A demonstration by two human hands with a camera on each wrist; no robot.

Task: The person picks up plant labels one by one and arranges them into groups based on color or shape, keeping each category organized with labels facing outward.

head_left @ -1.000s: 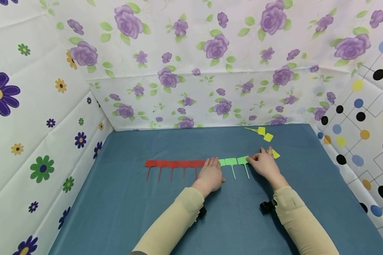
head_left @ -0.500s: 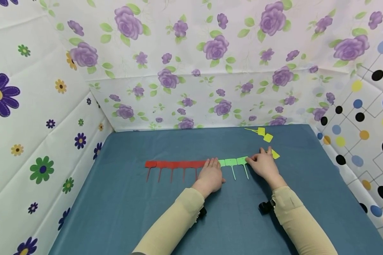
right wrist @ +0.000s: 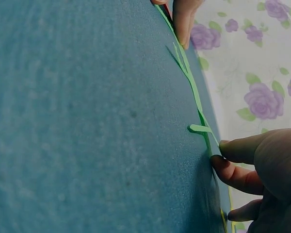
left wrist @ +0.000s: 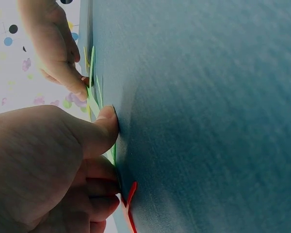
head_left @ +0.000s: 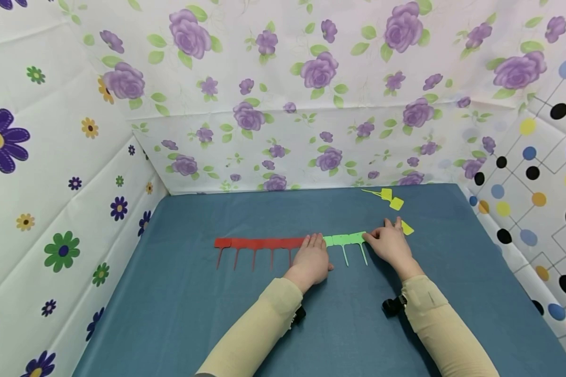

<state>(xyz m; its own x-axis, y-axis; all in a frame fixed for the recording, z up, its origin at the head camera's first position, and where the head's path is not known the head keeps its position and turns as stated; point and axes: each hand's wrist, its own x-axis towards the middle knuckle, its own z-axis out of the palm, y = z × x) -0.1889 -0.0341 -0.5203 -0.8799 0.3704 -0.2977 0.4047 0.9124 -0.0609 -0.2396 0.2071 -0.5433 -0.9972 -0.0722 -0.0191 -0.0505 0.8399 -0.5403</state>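
Observation:
A row of red T-shaped plant labels (head_left: 259, 243) lies on the blue cloth with stems toward me. Green T-shaped plant labels (head_left: 340, 240) carry the row on to the right. My left hand (head_left: 309, 262) rests with straight fingers over the place where red meets green, covering part of both. At the right end, my right hand (head_left: 390, 242) pinches the edge of the last green plant label (right wrist: 213, 136) between thumb and index finger, as the right wrist view shows. That label's head slightly overlaps its neighbour in the head view.
Two yellow labels (head_left: 396, 203) lie at the back right of the blue cloth (head_left: 170, 314). Another yellow label (head_left: 407, 228) is partly hidden behind my right hand. Flowered sheets (head_left: 245, 152) wall the back and left, and a dotted sheet (head_left: 537, 220) the right.
My right hand has shifted slightly left with the end green plant label, and the gap between it and the neighbouring green label has closed. The left hand stays in place.

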